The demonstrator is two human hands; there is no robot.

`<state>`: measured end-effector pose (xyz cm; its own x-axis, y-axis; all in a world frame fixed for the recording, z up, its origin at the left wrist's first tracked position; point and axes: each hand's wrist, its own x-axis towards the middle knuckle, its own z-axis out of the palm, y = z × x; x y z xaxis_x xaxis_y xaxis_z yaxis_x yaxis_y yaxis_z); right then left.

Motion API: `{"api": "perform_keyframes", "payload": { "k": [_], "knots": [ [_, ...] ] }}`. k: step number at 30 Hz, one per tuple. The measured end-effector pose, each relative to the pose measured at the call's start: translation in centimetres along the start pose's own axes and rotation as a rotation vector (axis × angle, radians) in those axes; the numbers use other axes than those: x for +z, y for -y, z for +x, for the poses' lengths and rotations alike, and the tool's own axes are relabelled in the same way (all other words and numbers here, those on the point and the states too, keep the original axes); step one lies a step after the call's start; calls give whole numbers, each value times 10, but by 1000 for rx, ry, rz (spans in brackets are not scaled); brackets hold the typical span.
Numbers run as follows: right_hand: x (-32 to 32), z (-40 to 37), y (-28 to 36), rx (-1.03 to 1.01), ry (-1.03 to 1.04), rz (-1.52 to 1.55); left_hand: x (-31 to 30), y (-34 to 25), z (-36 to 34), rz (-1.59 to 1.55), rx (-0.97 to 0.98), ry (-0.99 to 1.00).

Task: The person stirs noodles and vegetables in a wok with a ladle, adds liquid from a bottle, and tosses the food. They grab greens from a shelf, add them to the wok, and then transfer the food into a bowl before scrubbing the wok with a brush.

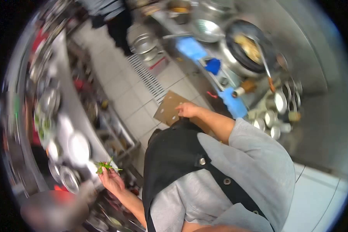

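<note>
My left hand (111,181) is closed around a small bunch of green herbs (104,167), thin stalks and leaves that stick out past the fingertips. It is held beside the steel counter on the left, close to a round white plate (79,148) and a steel bowl (70,179). In front of my apron (174,154), my right hand (187,110) hangs over a flat brown cardboard sheet (167,109) on the floor. Its fingers are partly bent and apart, with nothing visible in them.
On the right, a black wok (249,46) holds yellowish food and a long-handled ladle (265,62). Several metal containers (275,130) and blue cloths (234,103) lie along that counter. A floor drain (147,78) runs down the aisle, where another person (118,27) stands near stacked pots (144,43).
</note>
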<state>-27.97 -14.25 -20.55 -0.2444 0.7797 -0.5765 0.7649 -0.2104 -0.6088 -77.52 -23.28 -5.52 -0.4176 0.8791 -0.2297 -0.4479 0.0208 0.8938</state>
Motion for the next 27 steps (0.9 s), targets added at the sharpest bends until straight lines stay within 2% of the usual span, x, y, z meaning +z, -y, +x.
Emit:
{"api": "perform_keyframes", "payload": {
  "k": [1,3,5,6,7,10,11,12,14,15,17,19,20,21,22,23,24,25,27],
  "knots": [
    [-19,-20,-24,38,-61,56,43,11,16,-62,-18,167],
    [-60,-47,-64,-73,-355,313,147,29,40,29,-79,288],
    [-116,-95,-83,-65,-611,427,256,46,52,86,-125,454],
    [-140,-115,-100,-163,-810,513,308,60,57,89,-149,544],
    [-170,-150,-107,-71,-894,629,359,67,52,157,-136,622],
    [-228,-232,-157,222,-1459,409,493,125,52,344,-30,913],
    [-244,-254,-175,333,-1594,49,542,137,38,258,-112,976],
    [-247,-266,-199,548,-1621,-215,589,150,15,172,-200,1038],
    [-237,-274,-247,867,-1335,-228,667,188,-18,220,-196,1162],
    [-226,-273,-259,891,-1342,-213,702,210,-32,236,-163,1292],
    [-209,-272,-276,716,-1150,361,761,244,-72,232,-167,1396],
    [-174,-256,-244,749,-1268,394,813,282,-100,192,-106,1518],
    [-159,-246,-227,735,-1284,585,835,302,-110,209,-119,1502],
    [-145,-238,-215,716,-1293,779,859,324,-113,319,-22,1532],
    [-134,-236,-209,737,-1301,786,878,342,-115,434,75,1559],
    [-126,-235,-203,759,-1400,689,893,354,-115,433,62,1582],
    [-118,-233,-196,782,-1495,588,908,363,-112,570,370,1597],
    [-123,-238,-178,804,-1506,596,919,370,-108,693,688,1584],
    [-136,-252,-134,785,-1487,698,935,382,-97,713,719,1634]
  ]
}}
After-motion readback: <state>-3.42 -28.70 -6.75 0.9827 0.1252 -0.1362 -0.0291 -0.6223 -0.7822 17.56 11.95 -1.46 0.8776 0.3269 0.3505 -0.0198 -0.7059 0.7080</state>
